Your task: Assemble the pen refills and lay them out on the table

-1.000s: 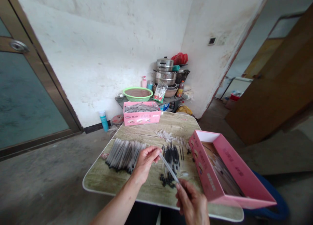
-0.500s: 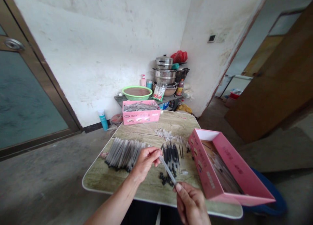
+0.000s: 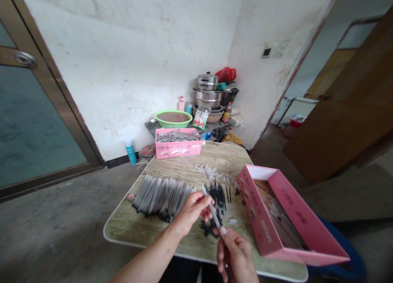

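Note:
A translucent pen barrel (image 3: 214,213) slants between my two hands over the front of the table. My left hand (image 3: 196,209) pinches it near its upper end, which sticks out past the thumb. My right hand (image 3: 235,248) is closed round its lower end, and a dark slim length shows below those fingers. To the left lies a row of similar translucent pens (image 3: 161,195) with black ends toward me. Just beyond my hands are black slim pen parts (image 3: 219,197), with small black caps (image 3: 207,227) nearer me and small clear pieces (image 3: 207,170) behind.
A pink box (image 3: 178,150) full of pens stands at the table's far edge. A larger pink box (image 3: 260,221) with long thin parts sits at the right. Behind are a green basin (image 3: 173,124) and stacked pots (image 3: 208,94). A blue can (image 3: 130,152) stands on the floor.
My left hand has slid down the barrel toward my right hand, so more of its upper end sticks out. A dark length now shows below my right hand.

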`<action>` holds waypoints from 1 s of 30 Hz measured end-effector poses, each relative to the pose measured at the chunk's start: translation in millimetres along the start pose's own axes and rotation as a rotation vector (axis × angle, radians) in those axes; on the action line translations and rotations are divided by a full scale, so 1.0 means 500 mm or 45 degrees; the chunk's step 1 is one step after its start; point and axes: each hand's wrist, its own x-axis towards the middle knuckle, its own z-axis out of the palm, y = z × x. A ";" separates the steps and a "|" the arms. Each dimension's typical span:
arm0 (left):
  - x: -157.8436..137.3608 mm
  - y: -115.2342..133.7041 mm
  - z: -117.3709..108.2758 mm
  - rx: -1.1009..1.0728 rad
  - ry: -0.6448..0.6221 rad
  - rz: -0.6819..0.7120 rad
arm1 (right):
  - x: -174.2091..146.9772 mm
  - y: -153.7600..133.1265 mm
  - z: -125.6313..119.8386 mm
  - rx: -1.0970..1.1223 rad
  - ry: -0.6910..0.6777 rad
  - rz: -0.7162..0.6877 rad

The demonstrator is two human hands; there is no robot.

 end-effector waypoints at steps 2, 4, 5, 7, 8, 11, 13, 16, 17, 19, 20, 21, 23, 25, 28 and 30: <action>0.031 0.018 -0.024 0.066 0.070 0.041 | 0.003 -0.001 -0.011 -0.024 0.010 -0.004; 0.078 0.048 -0.070 0.131 0.254 0.149 | 0.003 0.002 -0.025 -0.059 0.029 -0.007; 0.105 0.065 -0.096 0.188 0.361 0.195 | 0.003 0.005 -0.032 -0.078 0.032 -0.001; 0.153 0.095 -0.149 0.324 0.504 0.234 | 0.003 0.015 -0.046 -0.115 0.023 0.020; 0.172 0.106 -0.172 0.355 0.529 0.233 | 0.004 0.020 -0.051 -0.128 0.024 0.026; 0.197 0.121 -0.215 0.504 0.532 0.184 | 0.006 0.033 -0.063 -0.151 0.036 0.026; 0.189 0.120 -0.229 0.645 0.498 0.132 | 0.006 0.035 -0.068 -0.166 0.032 0.031; 0.154 0.120 -0.252 0.904 0.455 0.066 | 0.004 0.028 -0.073 -0.178 0.037 0.036; 0.139 0.123 -0.263 1.000 0.456 0.051 | 0.003 0.025 -0.074 -0.175 0.047 0.035; 0.108 0.129 -0.288 1.200 0.484 0.032 | 0.001 0.021 -0.076 -0.167 0.054 0.036; 0.092 0.132 -0.301 1.300 0.506 0.027 | 0.001 0.020 -0.077 -0.161 0.055 0.037; 0.076 0.134 -0.312 1.397 0.528 0.022 | 0.000 0.020 -0.077 -0.155 0.054 0.038; 0.050 0.130 -0.327 1.575 0.548 0.004 | 0.000 0.022 -0.078 -0.147 0.049 0.040; 0.031 0.118 -0.332 1.718 0.542 -0.029 | 0.000 0.024 -0.076 -0.149 0.046 0.035; 0.020 0.093 -0.325 1.858 0.512 -0.087 | -0.003 0.021 -0.071 -0.150 0.053 0.011; 0.019 0.082 -0.321 1.944 0.476 -0.133 | -0.005 0.014 -0.070 -0.147 0.074 -0.011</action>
